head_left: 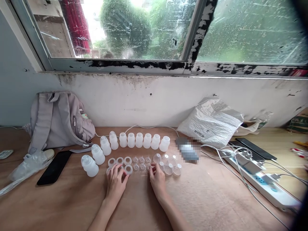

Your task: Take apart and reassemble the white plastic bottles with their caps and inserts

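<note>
My left hand [115, 181] lies over the front row of white screw rings [112, 162], fingers spread and curved, fingertips on or just above them; some rings are hidden beneath. The thumb is beside the front right ring [128, 169]. My right hand [157, 179] is closed, its fingertips pinched at the edge of a clear bottle nipple [148, 167], the right one of the front row. More nipples [136, 167] stand in two short rows. Right of that hand are clear domed caps [168, 169]. Behind are open white baby bottles [139, 140]; to the left, several capped ones [89, 166].
A black phone [55, 167], a plastic bag [30, 166] and a grey backpack [60, 120] are at the left. To the right are a blurred-out object [189, 150], a silver mailer bag [213, 123] and a power strip [264, 181] with tangled cables. A window wall closes the back.
</note>
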Tool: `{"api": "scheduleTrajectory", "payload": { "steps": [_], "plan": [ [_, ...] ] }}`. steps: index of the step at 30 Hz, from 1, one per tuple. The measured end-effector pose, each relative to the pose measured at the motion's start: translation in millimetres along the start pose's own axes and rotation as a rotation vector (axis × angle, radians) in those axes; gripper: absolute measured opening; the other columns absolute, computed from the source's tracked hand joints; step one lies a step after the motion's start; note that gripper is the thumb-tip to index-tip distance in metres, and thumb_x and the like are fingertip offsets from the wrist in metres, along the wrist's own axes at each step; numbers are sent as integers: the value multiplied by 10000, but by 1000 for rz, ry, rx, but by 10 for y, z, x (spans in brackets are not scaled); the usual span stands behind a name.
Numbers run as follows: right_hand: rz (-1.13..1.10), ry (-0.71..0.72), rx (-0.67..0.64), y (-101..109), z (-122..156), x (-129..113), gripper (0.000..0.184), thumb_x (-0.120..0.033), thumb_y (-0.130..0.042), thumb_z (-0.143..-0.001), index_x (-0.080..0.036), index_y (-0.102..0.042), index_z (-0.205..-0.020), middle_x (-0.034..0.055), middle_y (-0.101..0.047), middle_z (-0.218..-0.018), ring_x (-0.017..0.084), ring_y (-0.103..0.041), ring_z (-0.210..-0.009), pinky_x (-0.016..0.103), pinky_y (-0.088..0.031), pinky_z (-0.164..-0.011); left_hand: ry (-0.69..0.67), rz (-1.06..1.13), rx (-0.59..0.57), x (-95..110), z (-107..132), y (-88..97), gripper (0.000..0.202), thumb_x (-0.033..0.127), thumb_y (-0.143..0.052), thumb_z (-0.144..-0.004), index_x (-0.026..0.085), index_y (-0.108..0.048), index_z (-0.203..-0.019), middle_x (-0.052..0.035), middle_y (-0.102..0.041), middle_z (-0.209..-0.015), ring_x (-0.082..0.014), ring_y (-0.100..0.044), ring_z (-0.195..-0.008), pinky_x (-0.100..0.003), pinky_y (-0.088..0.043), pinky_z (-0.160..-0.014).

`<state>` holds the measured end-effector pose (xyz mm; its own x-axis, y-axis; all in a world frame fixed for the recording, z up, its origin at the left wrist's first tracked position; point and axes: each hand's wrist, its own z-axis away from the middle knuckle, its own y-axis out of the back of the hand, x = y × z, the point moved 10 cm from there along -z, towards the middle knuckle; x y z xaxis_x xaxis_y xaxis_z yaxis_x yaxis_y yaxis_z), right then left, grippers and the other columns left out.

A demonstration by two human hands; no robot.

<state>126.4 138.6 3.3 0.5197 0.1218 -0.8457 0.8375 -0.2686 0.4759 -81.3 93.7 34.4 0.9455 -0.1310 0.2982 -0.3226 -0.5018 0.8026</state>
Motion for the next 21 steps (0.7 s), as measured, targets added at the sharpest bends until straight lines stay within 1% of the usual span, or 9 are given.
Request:
{"api": "scheduleTrajectory", "payload": {
  "steps": [3,8,14,19,21],
  "plan": [
    [63,9,8,8,-8,-32,205,-355,-391,-797,-196,-518,-815,25,-592,-632,164,-550,-549,258,-390,-511,0,-1,-5,0,3,-11,82,234,-528,-715,218,-568,-646,-51,-554,-1018,-246,-440,-1033,-415,-327,-866],
    [95,20,13,11,-21,-44,203,-346,-390,-795,-192,-521,-812,23,-592,-623,163,-550,-547,256,-387,-516,-2,2,-19,12,-6,-11,92,237,-515,-729,217,-568,-656,-50,-552,-1035,-245,-432,-1045,-408,-327,-870],
    [125,21,33,29,-14,-57,251,-345,-399,-786,-168,-499,-932,10,-557,-583,161,-539,-533,255,-390,-517,-16,-5,-4,50,-9,31,75,222,-527,-720,221,-570,-659,-47,-560,-1026,-251,-435,-1040,-417,-317,-876],
    [133,46,47,43,5,-96,276,-350,-397,-784,-156,-494,-955,0,-527,-564,156,-524,-523,256,-392,-524,-24,12,-2,84,-32,86,93,212,-506,-732,214,-564,-659,-55,-560,-1015,-240,-451,-1028,-405,-336,-870],
    [129,53,53,48,11,-98,284,-352,-395,-784,-151,-497,-957,0,-523,-560,154,-520,-522,256,-393,-524,-33,35,3,101,-35,104,79,204,-494,-738,211,-566,-709,-61,-561,-1009,-230,-459,-1021,-392,-349,-868]
  ]
}}
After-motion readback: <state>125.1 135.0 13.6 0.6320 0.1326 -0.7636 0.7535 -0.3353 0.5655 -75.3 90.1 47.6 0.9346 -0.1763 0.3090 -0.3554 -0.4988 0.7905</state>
